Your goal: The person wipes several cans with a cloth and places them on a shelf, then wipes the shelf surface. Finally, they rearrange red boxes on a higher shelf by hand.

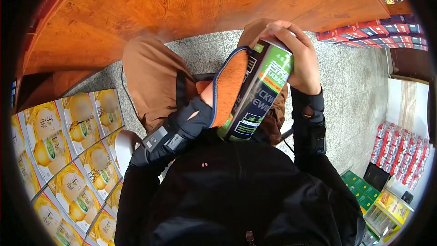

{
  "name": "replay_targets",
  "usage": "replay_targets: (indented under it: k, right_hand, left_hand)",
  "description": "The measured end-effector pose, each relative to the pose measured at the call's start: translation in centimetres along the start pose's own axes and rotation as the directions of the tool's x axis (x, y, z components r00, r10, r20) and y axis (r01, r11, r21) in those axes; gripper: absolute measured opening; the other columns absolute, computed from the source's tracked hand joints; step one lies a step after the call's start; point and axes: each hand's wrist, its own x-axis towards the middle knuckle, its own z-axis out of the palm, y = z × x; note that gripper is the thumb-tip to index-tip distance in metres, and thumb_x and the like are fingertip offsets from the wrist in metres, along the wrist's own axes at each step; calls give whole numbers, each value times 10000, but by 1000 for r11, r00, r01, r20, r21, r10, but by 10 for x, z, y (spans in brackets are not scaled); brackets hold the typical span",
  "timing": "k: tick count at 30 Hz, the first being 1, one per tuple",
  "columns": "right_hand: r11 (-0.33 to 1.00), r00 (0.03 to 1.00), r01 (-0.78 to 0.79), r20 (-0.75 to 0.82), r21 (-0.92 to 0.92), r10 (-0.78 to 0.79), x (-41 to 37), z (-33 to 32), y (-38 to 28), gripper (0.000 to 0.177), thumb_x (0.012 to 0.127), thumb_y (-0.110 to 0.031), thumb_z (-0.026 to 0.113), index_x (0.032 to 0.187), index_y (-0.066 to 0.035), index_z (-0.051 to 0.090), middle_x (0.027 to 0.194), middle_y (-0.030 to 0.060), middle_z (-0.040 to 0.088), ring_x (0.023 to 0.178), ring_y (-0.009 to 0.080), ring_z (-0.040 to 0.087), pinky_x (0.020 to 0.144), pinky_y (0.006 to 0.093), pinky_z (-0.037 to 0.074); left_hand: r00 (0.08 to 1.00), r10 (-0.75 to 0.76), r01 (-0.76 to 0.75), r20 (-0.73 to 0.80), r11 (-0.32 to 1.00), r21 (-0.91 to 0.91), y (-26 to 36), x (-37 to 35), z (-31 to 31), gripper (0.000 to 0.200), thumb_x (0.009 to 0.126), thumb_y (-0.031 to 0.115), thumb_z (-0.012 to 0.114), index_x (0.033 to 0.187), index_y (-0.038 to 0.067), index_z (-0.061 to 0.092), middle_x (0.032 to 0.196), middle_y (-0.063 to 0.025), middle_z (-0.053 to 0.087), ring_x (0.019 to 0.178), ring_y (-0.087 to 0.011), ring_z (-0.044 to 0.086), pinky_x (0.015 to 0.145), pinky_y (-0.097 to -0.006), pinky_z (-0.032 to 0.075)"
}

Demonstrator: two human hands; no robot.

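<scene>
A large cylindrical can (259, 93) with green and black print is tilted over my lap, its top end leaning away from me to the right. My right hand (302, 59) is closed around the can's upper end, with the fingers over the rim. An orange cloth (231, 89) with a dark blue edge lies against the can's left side. My left hand (207, 93) is behind this cloth and holds it to the can. Only a bit of that hand shows near the wrist, and its fingers are hidden.
A wooden table (195, 9) curves across the front, above my knees. Stacked yellow-and-white cartons (86, 168) stand close on my left. To the right are red-and-blue boxes (373, 32), red-and-silver packs (400, 152) and green boxes (359, 189). Speckled floor (350, 95) shows between.
</scene>
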Motion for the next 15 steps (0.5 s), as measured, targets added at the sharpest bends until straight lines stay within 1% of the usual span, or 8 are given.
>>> replay_targets:
  k: [1, 3, 5, 8, 11, 12, 13, 15]
  right_hand:
    - [1000, 1000, -2, 4, -1, 2, -1, 1, -1, 190, 977, -75, 567, 1118, 46, 606, 1024, 161, 703, 972, 232, 704, 839, 329, 576]
    - [995, 996, 68, -64, 71, -63, -6, 9, -8, 160, 952, -103, 662, 1080, -10, 641, 911, 118, 712, 823, 180, 708, 729, 294, 579]
    - [994, 995, 93, -41, 65, -91, -9, 11, -14, 167, 947, -94, 675, 1090, -15, 642, 916, 117, 718, 821, 176, 711, 735, 289, 578]
    - [956, 960, 281, 33, -86, -279, -19, 23, -20, 160, 940, -60, 678, 1085, -5, 640, 962, 104, 720, 903, 150, 697, 800, 267, 559]
    - [792, 832, 553, 128, -259, -540, -25, 28, -11, 216, 872, 19, 728, 1054, -3, 613, 973, 93, 709, 947, 161, 685, 1002, 357, 496]
    - [751, 778, 628, 153, -203, -609, -25, 32, -10, 287, 844, 59, 723, 1073, -12, 564, 923, 98, 695, 925, 197, 681, 1061, 460, 450]
    - [749, 776, 631, 166, -203, -609, -25, 32, -12, 287, 844, 59, 723, 1073, -12, 564, 923, 98, 695, 925, 197, 681, 1061, 460, 450]
    - [649, 640, 760, 225, -41, -735, -22, 34, -15, 366, 831, 96, 685, 1125, -31, 510, 863, 106, 667, 875, 243, 672, 1036, 548, 449]
  left_hand:
    - [1000, 31, -31, 2, 999, 22, 0, 2, 5, 415, 1059, 221, 457, 1423, 22, 434, 1329, -121, 561, 1215, -206, 567, 1012, -355, 493]
    - [994, 107, -107, -1, 992, 70, 2, 9, 16, 412, 1053, 222, 477, 1412, 22, 445, 1315, -113, 567, 1205, -197, 569, 996, -355, 499]
    - [979, 205, -204, -2, 972, 121, 6, 19, 32, 408, 1047, 222, 497, 1401, 23, 457, 1301, -105, 574, 1196, -187, 571, 980, -354, 506]
    - [945, 326, -324, 16, 930, 175, 25, 40, 54, 404, 1038, 223, 527, 1385, 23, 474, 1279, -93, 583, 1182, -173, 574, 957, -353, 515]
    - [917, 388, -399, 92, 896, 196, 41, 52, 77, 383, 1027, 181, 533, 1371, 19, 491, 1261, -84, 597, 1166, -164, 582, 967, -338, 507]
    - [901, 408, -432, 149, 881, 196, 47, 55, 84, 366, 1019, 138, 530, 1361, 14, 503, 1250, -79, 607, 1155, -159, 589, 984, -322, 496]
    - [895, 420, -444, 152, 875, 193, 53, 53, 87, 366, 1019, 138, 530, 1361, 14, 503, 1250, -79, 607, 1155, -159, 589, 984, -322, 496]
    - [876, 409, -482, 256, 710, 513, 66, 45, 88, 420, 1034, 120, 490, 1430, -9, 434, 1404, -126, 540, 1289, -197, 533, 1113, -339, 412]
